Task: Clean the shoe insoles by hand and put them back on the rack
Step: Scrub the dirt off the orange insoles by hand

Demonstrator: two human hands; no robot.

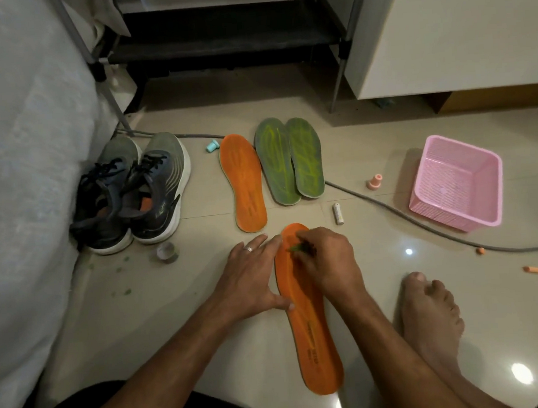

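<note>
On the floor tiles in front of the person, orange insole (311,322) lies long axis running away from the body, toe end far. Left hand (250,278) spread flat, pressing its left edge; right hand (325,260) pinches a small dark-green scrubber (301,248) at the toe end. Other insoles (276,168) just beyond, rack (224,44) well past them.

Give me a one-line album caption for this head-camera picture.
Left hand steadies an orange insole on the floor while the right hand works a small dark tool on it.
</note>
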